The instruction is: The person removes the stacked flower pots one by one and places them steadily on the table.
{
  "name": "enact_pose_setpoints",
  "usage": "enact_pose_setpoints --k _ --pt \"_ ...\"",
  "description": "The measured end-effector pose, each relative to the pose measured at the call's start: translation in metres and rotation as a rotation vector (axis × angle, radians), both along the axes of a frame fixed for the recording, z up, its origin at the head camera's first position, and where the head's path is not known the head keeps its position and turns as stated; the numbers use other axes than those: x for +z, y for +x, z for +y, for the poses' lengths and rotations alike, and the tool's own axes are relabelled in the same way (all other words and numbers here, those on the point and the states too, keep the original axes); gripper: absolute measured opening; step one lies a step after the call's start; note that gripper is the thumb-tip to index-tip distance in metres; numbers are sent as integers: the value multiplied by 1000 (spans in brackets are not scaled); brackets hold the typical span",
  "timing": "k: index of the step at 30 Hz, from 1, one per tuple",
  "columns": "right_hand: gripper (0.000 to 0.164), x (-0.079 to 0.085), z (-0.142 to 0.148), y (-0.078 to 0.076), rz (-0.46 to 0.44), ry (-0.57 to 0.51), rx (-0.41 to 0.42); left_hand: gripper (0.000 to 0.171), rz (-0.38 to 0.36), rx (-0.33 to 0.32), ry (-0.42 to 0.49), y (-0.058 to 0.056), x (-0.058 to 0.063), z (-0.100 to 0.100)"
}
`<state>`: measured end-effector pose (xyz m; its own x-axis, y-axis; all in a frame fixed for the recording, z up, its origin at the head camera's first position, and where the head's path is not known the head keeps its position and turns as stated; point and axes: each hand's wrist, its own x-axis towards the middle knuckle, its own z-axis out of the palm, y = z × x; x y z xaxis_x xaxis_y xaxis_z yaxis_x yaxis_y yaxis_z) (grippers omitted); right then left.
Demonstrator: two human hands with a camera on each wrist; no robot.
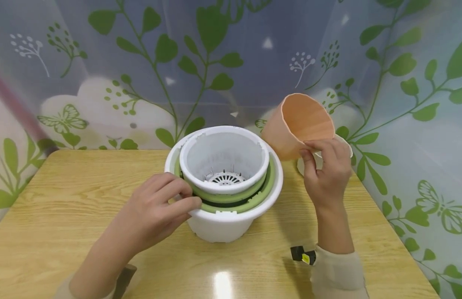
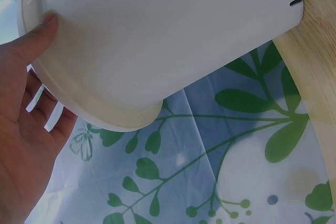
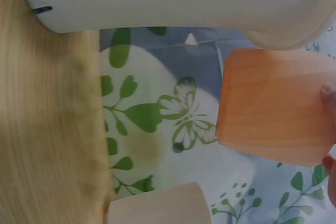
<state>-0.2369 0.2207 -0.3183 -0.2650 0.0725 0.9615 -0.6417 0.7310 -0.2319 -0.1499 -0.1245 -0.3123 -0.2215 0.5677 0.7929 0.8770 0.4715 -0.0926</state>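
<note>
A stack of nested pots stands on the table, a white outer pot with a wide rim. Inside it sit green rims and a white inner pot with a slotted bottom. My left hand grips the outer rim at its near left, fingers over the edge and thumb on the outside wall, as the left wrist view shows. With thumb and fingers my right hand pinches the rim of an orange pot. That pot is tilted, its mouth toward the upper right, raised beside the stack.
Behind my right hand stands a pale cup-shaped pot, partly hidden in the head view. A small black item with a yellow label shows at the right sleeve. A leaf-patterned curtain hangs behind the wooden table.
</note>
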Motion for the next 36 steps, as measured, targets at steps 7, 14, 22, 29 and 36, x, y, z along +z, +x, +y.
enact_pose_setpoints --k 7,14,22,29,36 --pt "17 -15 6 -9 -106 123 -4 15 -4 3 -4 -1 -1 0" --pt "15 -29 9 -17 -208 202 -5 17 4 -3 -1 -2 -1 1" --pt "18 -43 10 -25 -279 249 4 21 2 -6 6 -1 0 1" --pt "17 -52 12 -30 -318 280 6 23 13 -7 9 -2 1 1" --pt "13 -58 12 -32 -362 317 0 23 8 -11 16 -2 -1 0"
